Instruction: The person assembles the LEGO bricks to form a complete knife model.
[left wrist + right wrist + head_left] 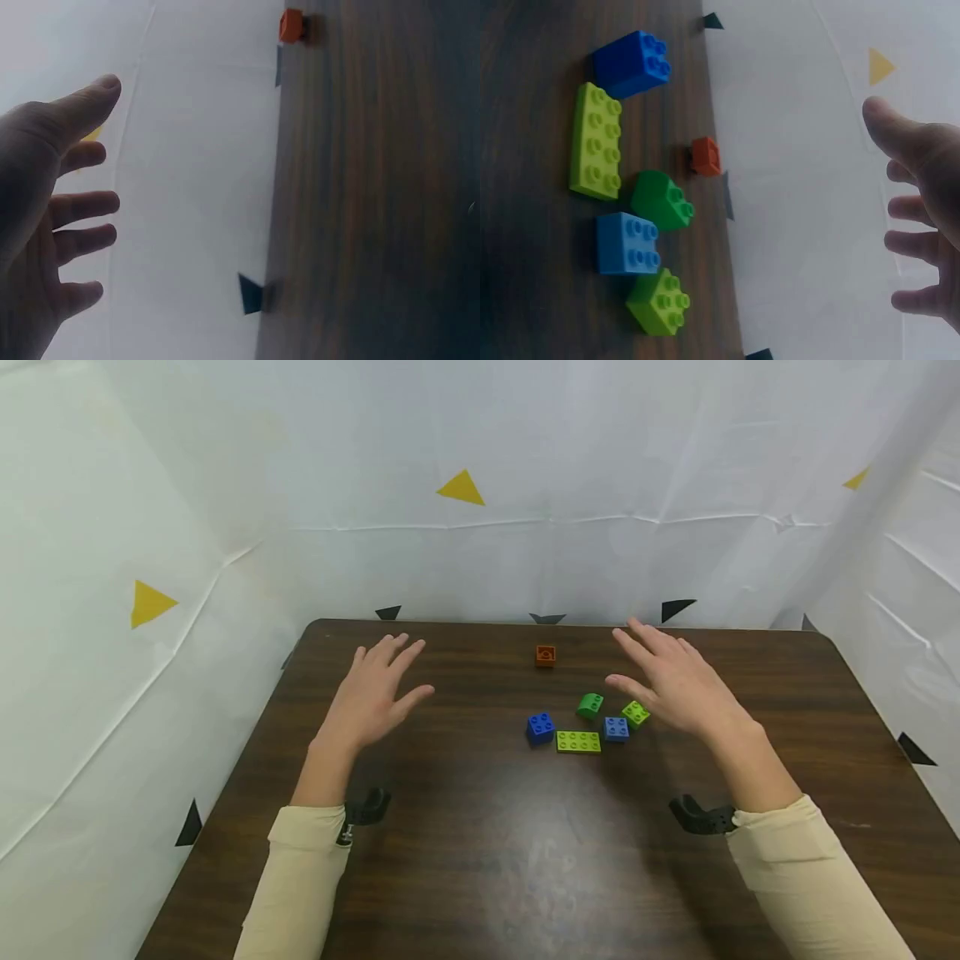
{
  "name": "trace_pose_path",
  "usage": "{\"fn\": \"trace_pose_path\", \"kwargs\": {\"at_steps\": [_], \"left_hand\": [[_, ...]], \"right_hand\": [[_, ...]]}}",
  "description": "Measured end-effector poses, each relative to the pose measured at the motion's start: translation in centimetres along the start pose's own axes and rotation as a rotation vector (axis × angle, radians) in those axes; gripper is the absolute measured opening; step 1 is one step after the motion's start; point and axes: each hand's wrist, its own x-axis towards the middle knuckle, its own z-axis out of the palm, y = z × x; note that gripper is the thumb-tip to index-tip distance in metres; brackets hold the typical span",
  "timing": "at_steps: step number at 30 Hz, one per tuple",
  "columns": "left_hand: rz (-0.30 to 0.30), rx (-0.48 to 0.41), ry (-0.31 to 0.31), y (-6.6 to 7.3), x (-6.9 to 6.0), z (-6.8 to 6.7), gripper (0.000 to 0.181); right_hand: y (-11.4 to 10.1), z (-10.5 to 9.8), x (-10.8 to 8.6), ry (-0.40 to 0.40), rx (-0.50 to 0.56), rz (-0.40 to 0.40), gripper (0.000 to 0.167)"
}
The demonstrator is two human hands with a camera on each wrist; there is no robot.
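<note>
Both hands hover over a dark wooden table, fingers spread and holding nothing. My left hand [367, 697] is on the left side, apart from every brick. Nearest to my right hand [678, 681] is a small lime brick [635, 714], with a light blue brick [616, 729] beside it. Close by lie a green curved-top brick [590, 705], a long lime brick [595, 142] with two rows of studs, and a dark blue brick [632, 64]. Farther back, an orange brick [545, 656] sits on its side or upside down, its hollow showing.
The table [450, 860] has its far edge against a white sheet [555, 443] that also rises on both sides. Yellow and black triangle markers are stuck on the sheet. Each wrist carries a black camera mount [701, 817].
</note>
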Motion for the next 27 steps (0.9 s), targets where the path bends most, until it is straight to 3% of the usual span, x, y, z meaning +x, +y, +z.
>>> {"fn": "trace_pose_path", "kwargs": {"at_steps": [6,11,17,22,27], "left_hand": [[0.084,-0.144,0.091,1.0,0.3,2.4,0.061],[0.072,-0.317,0.121,3.0,0.7,5.2,0.05],[0.011,-0.444,0.031,6.1,1.3,8.6,0.048],[-0.01,-0.378,-0.081,7.9,1.9,11.1,0.053],[-0.044,-0.323,-0.129,9.2,2.3,12.8,0.055]], "right_hand": [[-0.2,1.6,-0.1,0.007,-0.018,-0.063,0.06],[-0.8,3.8,-0.4,-0.025,0.001,-0.089,0.043],[-1.7,6.9,-0.8,-0.039,-0.008,-0.13,0.035],[-2.2,8.7,-0.8,-0.04,-0.024,-0.159,0.036],[-2.4,9.9,-0.8,-0.03,-0.05,-0.178,0.035]]}}
